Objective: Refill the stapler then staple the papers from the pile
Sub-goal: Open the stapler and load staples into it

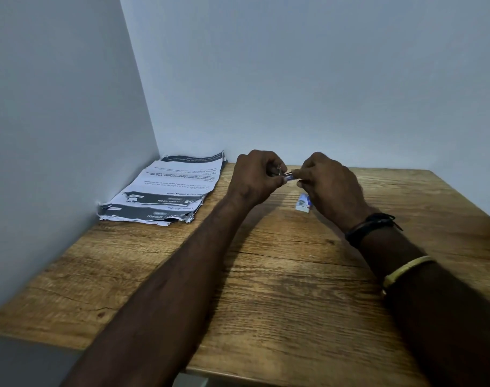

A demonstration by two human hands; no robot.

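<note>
paper pile [165, 188] lies at the bench's far left corner: limp, light, torn edges. your left hand [252, 177] is clenched on the small stapler [280, 170], rigid metal, mostly hidden; right hand [330, 185] pinches its bluish end. staple box [303, 203] beneath: strips probably brittle, so hold them by the sides.

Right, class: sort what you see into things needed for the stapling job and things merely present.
Needed: left hand and right hand on the small stapler; staple box; paper pile.

Merely present: black wristband; yellow wristband; wooden table.
</note>
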